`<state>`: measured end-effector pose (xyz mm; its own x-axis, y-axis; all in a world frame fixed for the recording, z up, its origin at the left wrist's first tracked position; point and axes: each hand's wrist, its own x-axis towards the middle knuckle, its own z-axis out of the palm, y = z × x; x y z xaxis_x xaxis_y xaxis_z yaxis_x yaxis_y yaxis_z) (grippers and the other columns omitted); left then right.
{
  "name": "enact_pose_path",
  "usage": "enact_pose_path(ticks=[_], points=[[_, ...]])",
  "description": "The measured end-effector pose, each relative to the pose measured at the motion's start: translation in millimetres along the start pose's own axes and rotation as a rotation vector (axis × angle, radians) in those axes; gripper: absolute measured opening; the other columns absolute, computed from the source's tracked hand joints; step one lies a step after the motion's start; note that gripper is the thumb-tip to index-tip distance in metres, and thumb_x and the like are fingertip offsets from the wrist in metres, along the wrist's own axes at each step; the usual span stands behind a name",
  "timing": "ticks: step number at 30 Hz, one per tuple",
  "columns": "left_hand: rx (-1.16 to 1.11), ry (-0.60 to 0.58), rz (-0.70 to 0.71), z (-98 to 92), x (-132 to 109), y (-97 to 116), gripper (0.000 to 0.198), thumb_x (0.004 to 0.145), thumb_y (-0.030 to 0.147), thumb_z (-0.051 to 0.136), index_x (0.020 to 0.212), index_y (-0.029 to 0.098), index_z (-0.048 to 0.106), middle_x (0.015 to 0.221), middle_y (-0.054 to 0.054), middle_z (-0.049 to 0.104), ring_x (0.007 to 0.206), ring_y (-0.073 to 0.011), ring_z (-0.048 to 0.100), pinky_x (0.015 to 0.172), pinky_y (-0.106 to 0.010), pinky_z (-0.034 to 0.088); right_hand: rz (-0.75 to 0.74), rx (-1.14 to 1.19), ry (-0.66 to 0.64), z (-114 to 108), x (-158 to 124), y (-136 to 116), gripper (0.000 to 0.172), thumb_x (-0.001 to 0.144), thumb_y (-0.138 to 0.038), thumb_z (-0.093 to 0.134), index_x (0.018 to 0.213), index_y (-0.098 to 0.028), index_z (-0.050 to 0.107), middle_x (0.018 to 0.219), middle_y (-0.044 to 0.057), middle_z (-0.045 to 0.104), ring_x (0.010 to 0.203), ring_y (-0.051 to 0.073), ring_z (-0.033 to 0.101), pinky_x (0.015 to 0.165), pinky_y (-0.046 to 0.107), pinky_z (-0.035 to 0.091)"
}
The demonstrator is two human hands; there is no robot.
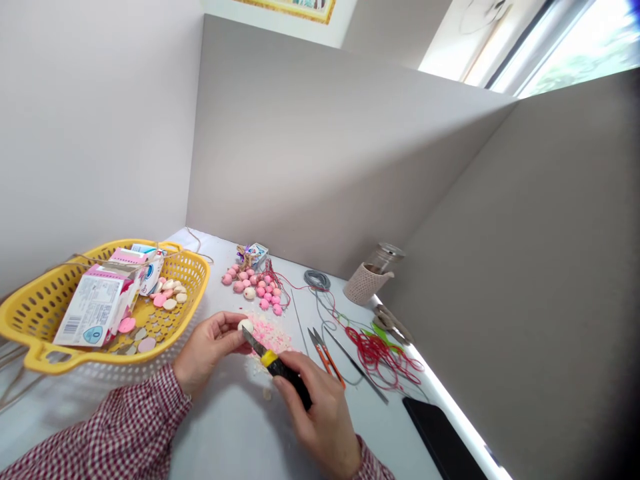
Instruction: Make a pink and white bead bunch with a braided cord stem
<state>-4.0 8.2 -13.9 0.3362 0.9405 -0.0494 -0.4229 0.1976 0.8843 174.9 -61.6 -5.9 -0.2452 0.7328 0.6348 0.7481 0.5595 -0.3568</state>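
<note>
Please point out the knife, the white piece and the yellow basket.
Knife (269, 358): head view, on its yellow collar.
White piece (246, 323): head view, upper side.
Yellow basket (186, 269): head view, perforated wall.

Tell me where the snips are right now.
In the head view, the snips lie on the table below centre, just past the right hand and left of the grey strip.

On the pale bench (215, 430), a perforated yellow plastic basket (194, 270) sits at left, a lidded glass vessel (383, 257) in a beige woven sleeve (363, 285) stands near a grey partition panel (300, 133), and a flat black rectangular device (443, 437) lies at right, with a gold-framed picture (315, 9) and bright window (585, 50) above.
</note>
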Motion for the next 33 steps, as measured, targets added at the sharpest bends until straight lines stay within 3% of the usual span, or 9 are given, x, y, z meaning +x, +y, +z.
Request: enact_pose_path(ticks=[9,16,21,33], points=[[0.058,0.003,-0.009,0.5,0.0,-1.0,0.042,0.056,0.039,0.078,0.085,0.012,0.063,0.074,-0.005,0.067,0.064,-0.0143,0.061,0.067,-0.029,0.048,-0.065,-0.105,0.028,-1.5,0.2,5.4,0.018,0.081,-0.017,0.049,0.099,-0.015,0.053,0.086,0.010,0.067,0.076,0.019,0.065,0.066,0.031,0.055],[0.012,0.026,-0.035,2.5,-3.6,1.8,0.037,0.056,0.034,0.078,0.082,0.013,0.062,0.069,-0.002,0.065,0.064,-0.0136,0.060,0.068,-0.029,0.048,0.071,-0.099,0.051,-4.5,-2.5,13.2,0.015,0.083,-0.019,0.048,0.095,-0.016,0.055,0.085,0.009,0.067,0.075,0.019,0.065,0.064,0.029,0.053],[0.083,0.025,0.010,1.2,0.3,0.2,0.039,0.055,0.034,0.079,0.083,0.013,0.061,0.071,-0.003,0.065,0.064,-0.0145,0.060,0.061,-0.027,0.047,0.002,0.041,-0.029,-4.4,0.1,4.1,0.017,0.082,-0.018,0.049,0.097,-0.017,0.055,0.087,0.008,0.067,0.076,0.018,0.065,0.066,0.029,0.054],[0.146,0.024,0.064,2.2,-2.1,3.1,0.036,0.054,0.036,0.079,0.077,0.014,0.060,0.068,-0.002,0.064,0.059,-0.0136,0.059,0.059,-0.027,0.047,-0.030,-0.052,-0.001,-1.8,-0.9,4.3,0.018,0.081,-0.017,0.050,0.099,-0.016,0.054,0.087,0.009,0.067,0.077,0.019,0.065,0.067,0.031,0.054]])
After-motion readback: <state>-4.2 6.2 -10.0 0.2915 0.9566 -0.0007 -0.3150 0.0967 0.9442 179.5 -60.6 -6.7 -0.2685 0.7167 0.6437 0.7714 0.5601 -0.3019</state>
